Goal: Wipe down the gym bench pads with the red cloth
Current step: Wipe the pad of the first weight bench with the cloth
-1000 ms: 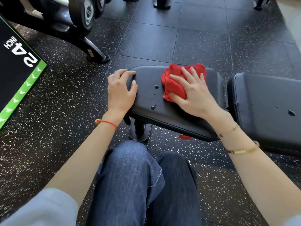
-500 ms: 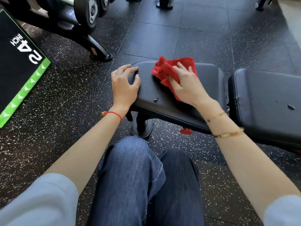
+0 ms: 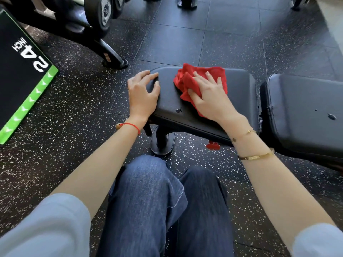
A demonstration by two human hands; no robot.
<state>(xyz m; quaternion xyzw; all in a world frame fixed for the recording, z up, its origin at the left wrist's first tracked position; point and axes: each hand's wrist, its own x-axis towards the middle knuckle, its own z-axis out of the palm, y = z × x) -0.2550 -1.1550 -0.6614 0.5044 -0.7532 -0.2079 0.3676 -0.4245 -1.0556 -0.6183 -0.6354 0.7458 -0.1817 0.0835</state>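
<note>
Right hand: the right hand (image 3: 209,97) lies palm down on the red cloth (image 3: 202,80), fingers spread flat and pressing it to the pad — not clenched, the thumb tucked against a bunched fold on the cloth's left side.
Left hand: the left hand (image 3: 142,93) is cupped over the left end of the seat pad (image 3: 239,93), fingers curled loosely round its rounded corner, holding nothing else.
Red cloth: crumpled, on the far half of the seat pad, its upper edge reaching the pad's far rim.
Seat pad: black, with one droplet (image 3: 178,110) near its front edge, between the two hands.
Back pad: the second black pad (image 3: 306,108) sits just to the right, apart by a narrow gap — a wet spot (image 3: 331,116) shows on it.
Wrists: a red string bracelet (image 3: 130,125) on the left, gold bracelets (image 3: 257,156) on the right.
Floor: speckled black rubber tiles (image 3: 79,93), a bench foot (image 3: 162,143) below the pad.
Surroundings: a black box with green edge (image 3: 22,75) marked "24 INCH" at left, a dumbbell rack (image 3: 92,19) beyond it.
Person: blue jeans (image 3: 157,206), light sleeves.
</note>
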